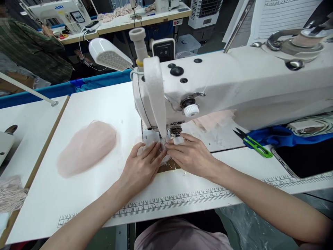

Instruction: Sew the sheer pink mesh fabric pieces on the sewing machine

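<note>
Right below the needle area of a white sewing machine (pixel 229 81), my two hands meet with their fingertips close together. My left hand (pixel 145 159) has its fingers bent and pressed down beside the presser foot. My right hand (pixel 189 154) comes from the other side, fingers closed, next to a small white block on the needle bar. Whatever lies between the fingertips is mostly hidden and too sheer to make out. A heap of pale pink sheer fabric (pixel 87 149) rests to the left, and another pink piece (pixel 214 119) lies behind the needle, under the machine arm.
Green-handled thread snips (pixel 256 144), a blue cloth (pixel 275 136) and a phone (pixel 308 158) lie on the right. A printed ruler (pixel 166 205) runs along the front edge. Bundled threads (pixel 13 194) hang at far left. Across the aisle, a person in a checked shirt (pixel 33 48) sits at another machine.
</note>
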### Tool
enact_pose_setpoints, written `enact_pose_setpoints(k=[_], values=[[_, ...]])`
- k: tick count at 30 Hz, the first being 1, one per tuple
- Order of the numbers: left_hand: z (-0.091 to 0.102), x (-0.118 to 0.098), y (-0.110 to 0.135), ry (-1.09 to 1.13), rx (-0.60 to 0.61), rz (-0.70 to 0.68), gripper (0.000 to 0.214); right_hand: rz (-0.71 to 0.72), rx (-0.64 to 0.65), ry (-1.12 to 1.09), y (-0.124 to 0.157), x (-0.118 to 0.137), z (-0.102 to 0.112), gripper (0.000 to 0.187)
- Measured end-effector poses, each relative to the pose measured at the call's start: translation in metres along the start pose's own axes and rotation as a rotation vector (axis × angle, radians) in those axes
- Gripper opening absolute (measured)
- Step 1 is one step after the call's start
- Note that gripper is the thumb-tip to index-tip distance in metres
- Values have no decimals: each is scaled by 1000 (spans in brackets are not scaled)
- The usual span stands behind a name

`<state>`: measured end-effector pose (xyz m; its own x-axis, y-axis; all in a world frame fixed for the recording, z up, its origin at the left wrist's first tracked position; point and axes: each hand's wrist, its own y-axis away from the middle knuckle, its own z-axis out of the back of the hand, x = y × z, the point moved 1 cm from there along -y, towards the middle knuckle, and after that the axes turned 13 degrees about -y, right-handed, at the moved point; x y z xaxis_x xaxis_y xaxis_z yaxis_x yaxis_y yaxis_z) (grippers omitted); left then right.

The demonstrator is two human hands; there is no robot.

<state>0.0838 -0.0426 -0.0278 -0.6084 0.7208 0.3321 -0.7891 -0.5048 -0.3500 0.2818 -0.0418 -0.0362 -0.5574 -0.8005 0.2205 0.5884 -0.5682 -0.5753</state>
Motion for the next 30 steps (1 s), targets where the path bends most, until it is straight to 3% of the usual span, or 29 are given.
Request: enact_pose_setpoints(k=[23,30], values=[[-23,24,-8,58,-10,52,30,-6,-42,113,-6,-16,-10,27],[-12,11,-4,70,-67,53,34,-13,4,70,-3,-13,-9,20]])
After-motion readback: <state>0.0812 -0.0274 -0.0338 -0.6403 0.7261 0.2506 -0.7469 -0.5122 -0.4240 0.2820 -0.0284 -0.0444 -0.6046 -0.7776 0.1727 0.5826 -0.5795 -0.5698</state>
